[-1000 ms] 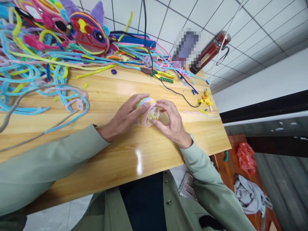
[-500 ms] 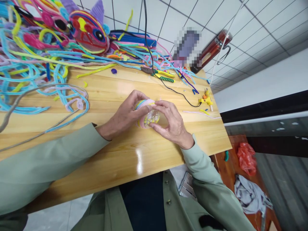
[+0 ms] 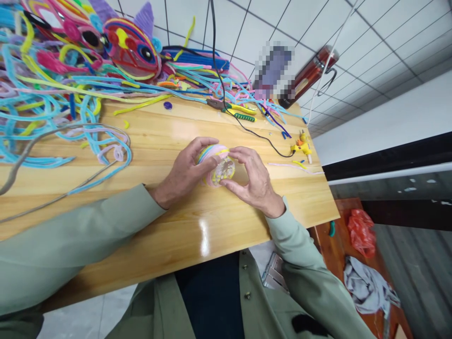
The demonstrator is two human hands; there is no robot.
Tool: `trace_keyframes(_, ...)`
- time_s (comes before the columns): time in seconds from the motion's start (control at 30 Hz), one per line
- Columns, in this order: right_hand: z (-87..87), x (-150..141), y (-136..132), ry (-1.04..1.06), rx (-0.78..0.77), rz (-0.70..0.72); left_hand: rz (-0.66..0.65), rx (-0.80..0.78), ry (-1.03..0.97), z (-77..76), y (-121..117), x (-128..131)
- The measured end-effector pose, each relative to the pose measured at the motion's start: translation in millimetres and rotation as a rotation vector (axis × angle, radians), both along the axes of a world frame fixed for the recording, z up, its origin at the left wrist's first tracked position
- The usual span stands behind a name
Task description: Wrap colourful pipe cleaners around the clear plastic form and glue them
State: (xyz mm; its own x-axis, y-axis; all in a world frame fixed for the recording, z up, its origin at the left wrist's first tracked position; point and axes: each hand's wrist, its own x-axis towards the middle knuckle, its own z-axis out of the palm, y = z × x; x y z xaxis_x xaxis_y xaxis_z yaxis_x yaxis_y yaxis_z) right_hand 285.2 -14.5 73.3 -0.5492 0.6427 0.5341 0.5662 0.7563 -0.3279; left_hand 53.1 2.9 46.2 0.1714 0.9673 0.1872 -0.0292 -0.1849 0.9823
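Observation:
Between my two hands is a small round piece (image 3: 216, 151) wound with pink, yellow and blue pipe cleaners, with a clear plastic end turned to the right. My left hand (image 3: 190, 162) wraps its left side, thumb across the front. The fingertips and thumb of my right hand (image 3: 251, 178) grip the rim of the clear end, from above and below. What the piece is beneath the winding I cannot make out.
Tangled pipe cleaners (image 3: 88, 113) cover the table's left and back, with a colourful animal-face craft (image 3: 132, 49) behind. Further right lie green-yellow pliers (image 3: 243, 116), a yellow glue gun (image 3: 302, 148) with its black cord, and a red thermos (image 3: 310, 75).
The wound piece has turned slightly, so more of its clear end shows. My left hand has shifted a little down and its fingers have moved; my right hand has barely moved.

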Motion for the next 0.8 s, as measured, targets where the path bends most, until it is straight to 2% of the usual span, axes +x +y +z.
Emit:
trace_keyframes(0.13,-1.5,1.6,1.4,-0.028,-0.008,-0.016,-0.022,0.038,0.07,1.2,-0.2,-2.7)
trace_keyframes(0.37,1.2,1.6,1.6,-0.007,0.009,-0.002,-0.066,0.024,0.061,1.4,-0.2,-2.9)
trace_keyframes(0.53,3.3,3.9,3.1,0.048,-0.041,-0.019,-0.078,0.049,0.07,2.8,-1.8,-2.0)
trace_keyframes(0.8,3.1,0.6,9.9,0.12,0.043,-0.071,-0.063,0.062,0.101,3.2,-2.8,-3.2)
